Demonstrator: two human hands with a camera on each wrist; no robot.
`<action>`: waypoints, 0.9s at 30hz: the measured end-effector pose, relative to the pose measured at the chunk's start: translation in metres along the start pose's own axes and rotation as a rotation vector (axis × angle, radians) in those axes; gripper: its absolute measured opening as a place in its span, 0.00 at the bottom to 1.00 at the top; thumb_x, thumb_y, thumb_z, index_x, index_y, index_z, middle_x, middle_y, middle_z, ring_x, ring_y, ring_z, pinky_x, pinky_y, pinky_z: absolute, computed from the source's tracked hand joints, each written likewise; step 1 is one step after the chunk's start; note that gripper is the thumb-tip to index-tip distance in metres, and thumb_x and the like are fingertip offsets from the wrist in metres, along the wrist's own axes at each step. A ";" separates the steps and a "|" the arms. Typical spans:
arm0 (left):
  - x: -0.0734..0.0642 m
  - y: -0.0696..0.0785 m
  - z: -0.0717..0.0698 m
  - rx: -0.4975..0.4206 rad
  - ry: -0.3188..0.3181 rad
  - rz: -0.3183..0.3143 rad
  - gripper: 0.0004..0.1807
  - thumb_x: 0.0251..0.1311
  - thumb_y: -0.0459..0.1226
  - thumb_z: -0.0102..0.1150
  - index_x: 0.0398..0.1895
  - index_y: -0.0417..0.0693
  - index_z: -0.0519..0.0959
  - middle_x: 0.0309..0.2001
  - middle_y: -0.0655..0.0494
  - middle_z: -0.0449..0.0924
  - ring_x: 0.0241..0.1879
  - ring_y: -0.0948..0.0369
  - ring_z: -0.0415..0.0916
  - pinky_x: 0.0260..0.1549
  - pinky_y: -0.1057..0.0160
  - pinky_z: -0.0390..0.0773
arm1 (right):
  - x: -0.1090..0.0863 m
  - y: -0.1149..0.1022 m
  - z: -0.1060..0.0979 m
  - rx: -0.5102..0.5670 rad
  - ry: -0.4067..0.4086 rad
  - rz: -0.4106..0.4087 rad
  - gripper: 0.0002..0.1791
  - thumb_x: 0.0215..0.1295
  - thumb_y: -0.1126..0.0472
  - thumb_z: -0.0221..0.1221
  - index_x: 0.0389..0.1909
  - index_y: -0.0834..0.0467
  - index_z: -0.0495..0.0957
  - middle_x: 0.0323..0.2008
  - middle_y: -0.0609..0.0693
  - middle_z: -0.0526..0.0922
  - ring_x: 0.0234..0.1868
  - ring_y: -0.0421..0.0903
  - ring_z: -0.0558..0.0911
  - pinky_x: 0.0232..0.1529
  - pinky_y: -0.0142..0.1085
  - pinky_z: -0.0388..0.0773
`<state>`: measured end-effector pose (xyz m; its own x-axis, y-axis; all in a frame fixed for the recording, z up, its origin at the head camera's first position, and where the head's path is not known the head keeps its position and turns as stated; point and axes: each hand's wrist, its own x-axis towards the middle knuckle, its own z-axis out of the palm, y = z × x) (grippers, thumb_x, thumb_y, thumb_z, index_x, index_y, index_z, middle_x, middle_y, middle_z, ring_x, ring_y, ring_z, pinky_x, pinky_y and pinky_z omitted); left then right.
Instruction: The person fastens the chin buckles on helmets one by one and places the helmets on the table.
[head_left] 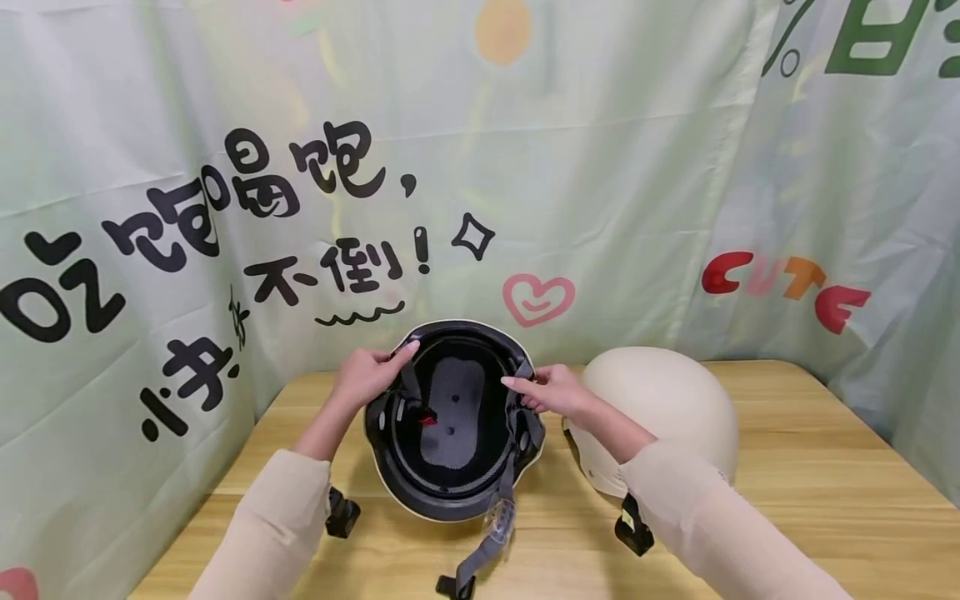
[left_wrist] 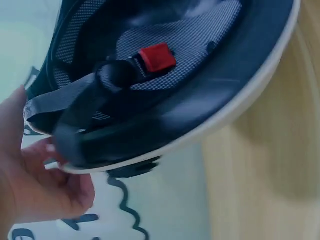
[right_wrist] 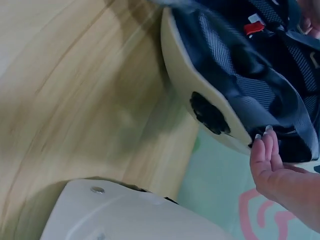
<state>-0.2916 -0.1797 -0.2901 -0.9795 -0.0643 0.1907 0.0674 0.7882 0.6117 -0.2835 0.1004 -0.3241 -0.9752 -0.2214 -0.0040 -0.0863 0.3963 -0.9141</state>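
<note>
A helmet (head_left: pixel 452 417) with a cream shell is tipped up, its black inside and grey padding facing me. My left hand (head_left: pixel 369 377) grips its rim at the upper left, thumb on the inner side and fingers behind. On the upper right, my right hand (head_left: pixel 557 390) holds the rim beside the grey chin strap (right_wrist: pixel 250 112). A red buckle piece (left_wrist: pixel 157 57) lies against the inside padding. One strap end (head_left: pixel 483 554), partly wrapped in clear plastic, hangs over the front rim. Whether the helmet touches the table cannot be told.
A second cream helmet (head_left: pixel 667 408) rests dome up on the wooden table (head_left: pixel 810 467), to the right behind my right forearm. Behind the table hangs a pale green printed cloth (head_left: pixel 630 192). Small black devices (head_left: pixel 342 512) sit by both forearms.
</note>
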 end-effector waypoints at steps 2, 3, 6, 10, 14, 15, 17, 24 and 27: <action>0.005 -0.004 0.007 -0.016 0.022 0.012 0.29 0.56 0.61 0.51 0.18 0.45 0.80 0.20 0.51 0.76 0.27 0.58 0.72 0.25 0.65 0.69 | 0.003 0.004 0.003 0.012 0.014 0.006 0.16 0.60 0.52 0.59 0.28 0.63 0.75 0.24 0.50 0.78 0.26 0.38 0.75 0.33 0.31 0.79; 0.006 -0.006 0.010 -0.032 0.032 0.014 0.29 0.56 0.60 0.52 0.12 0.47 0.74 0.16 0.54 0.70 0.23 0.59 0.67 0.22 0.65 0.66 | 0.004 0.005 0.004 0.013 0.025 0.000 0.15 0.60 0.53 0.59 0.28 0.63 0.75 0.24 0.49 0.78 0.26 0.38 0.75 0.34 0.32 0.79; 0.007 -0.015 0.019 -0.124 0.055 -0.013 0.31 0.55 0.59 0.54 0.07 0.51 0.60 0.11 0.60 0.55 0.17 0.62 0.57 0.18 0.67 0.59 | 0.006 0.008 0.008 0.020 0.077 -0.015 0.16 0.60 0.55 0.59 0.33 0.67 0.77 0.25 0.51 0.79 0.26 0.38 0.76 0.37 0.36 0.81; 0.009 -0.025 0.022 -0.166 0.060 -0.045 0.32 0.55 0.59 0.55 0.06 0.53 0.56 0.11 0.63 0.51 0.16 0.64 0.53 0.18 0.67 0.56 | 0.007 0.007 0.014 -0.008 0.173 -0.028 0.22 0.59 0.54 0.60 0.45 0.69 0.79 0.36 0.59 0.83 0.33 0.42 0.80 0.40 0.39 0.80; 0.011 -0.033 0.022 -0.175 0.046 -0.049 0.31 0.57 0.57 0.55 0.07 0.52 0.55 0.11 0.62 0.49 0.16 0.64 0.50 0.18 0.68 0.55 | 0.006 0.005 0.021 -0.069 0.238 -0.048 0.26 0.57 0.52 0.61 0.52 0.66 0.77 0.47 0.62 0.81 0.44 0.51 0.79 0.45 0.42 0.77; 0.011 -0.034 0.022 -0.172 0.042 -0.056 0.31 0.57 0.56 0.54 0.08 0.50 0.56 0.12 0.61 0.50 0.16 0.63 0.51 0.19 0.67 0.56 | 0.004 0.004 0.023 -0.083 0.237 -0.056 0.28 0.56 0.52 0.61 0.54 0.66 0.75 0.50 0.63 0.79 0.48 0.54 0.78 0.47 0.43 0.76; 0.012 -0.037 0.022 -0.155 0.027 -0.071 0.28 0.59 0.56 0.53 0.14 0.43 0.69 0.15 0.52 0.66 0.20 0.58 0.64 0.23 0.65 0.67 | 0.001 0.004 0.028 -0.086 0.210 -0.061 0.33 0.55 0.52 0.61 0.59 0.65 0.70 0.55 0.66 0.75 0.53 0.59 0.75 0.51 0.47 0.75; 0.010 -0.038 0.022 -0.088 0.001 -0.092 0.39 0.61 0.54 0.49 0.62 0.28 0.63 0.58 0.29 0.68 0.58 0.41 0.67 0.58 0.47 0.68 | -0.009 0.006 0.046 -0.017 0.170 0.016 0.41 0.51 0.56 0.64 0.64 0.67 0.59 0.57 0.67 0.71 0.57 0.60 0.72 0.56 0.49 0.71; 0.009 -0.035 0.023 -0.087 0.048 -0.070 0.39 0.60 0.53 0.50 0.63 0.29 0.62 0.58 0.29 0.68 0.59 0.39 0.66 0.59 0.46 0.66 | -0.009 0.006 0.051 0.000 0.222 0.054 0.39 0.49 0.58 0.65 0.61 0.68 0.60 0.56 0.67 0.71 0.56 0.60 0.71 0.55 0.48 0.72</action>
<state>-0.3069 -0.1942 -0.3275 -0.9723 -0.1482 0.1808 0.0176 0.7248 0.6888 -0.2646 0.0592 -0.3503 -0.9993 0.0019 0.0364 -0.0326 0.4025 -0.9148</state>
